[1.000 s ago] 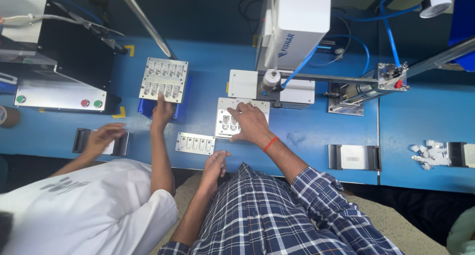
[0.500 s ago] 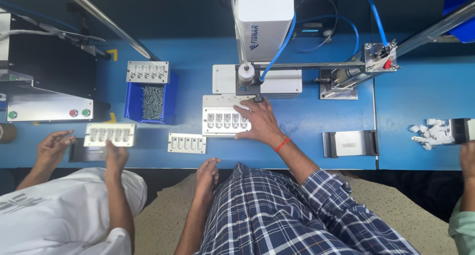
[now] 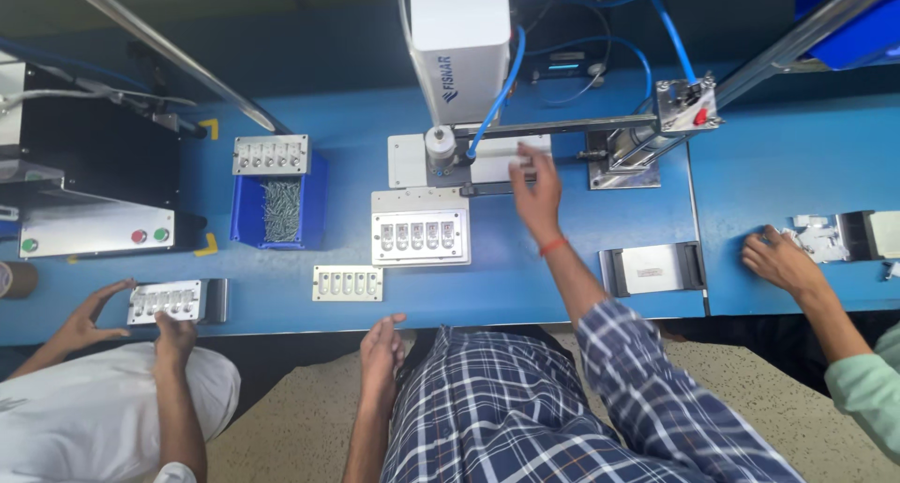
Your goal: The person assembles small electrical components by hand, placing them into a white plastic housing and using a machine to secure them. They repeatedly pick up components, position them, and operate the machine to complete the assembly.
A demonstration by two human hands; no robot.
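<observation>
My right hand (image 3: pixel 536 192), a red band at its wrist, reaches over the blue bench with fingers spread, the fingertips at the white base plate (image 3: pixel 409 160) under the dispensing machine (image 3: pixel 459 42). It holds nothing that I can see. Left of it lies a grey metal fixture (image 3: pixel 420 236) with a row of small white parts in its slots. My left hand (image 3: pixel 382 350) rests at the bench's near edge, empty and loosely spread. A smaller slotted plate (image 3: pixel 348 283) lies just beyond it.
A blue bin of screws (image 3: pixel 279 211) carries a slotted tray (image 3: pixel 271 154) on its far rim. At left, a co-worker in white holds a tray (image 3: pixel 166 301) with both hands. At right, a green-sleeved hand (image 3: pixel 780 259) touches white parts (image 3: pixel 817 237). A metal holder (image 3: pixel 652 268) sits right of me.
My right hand left the grey fixture and moved up and right to the machine's base plate. The co-worker at left set the tray lower, near the bench edge.
</observation>
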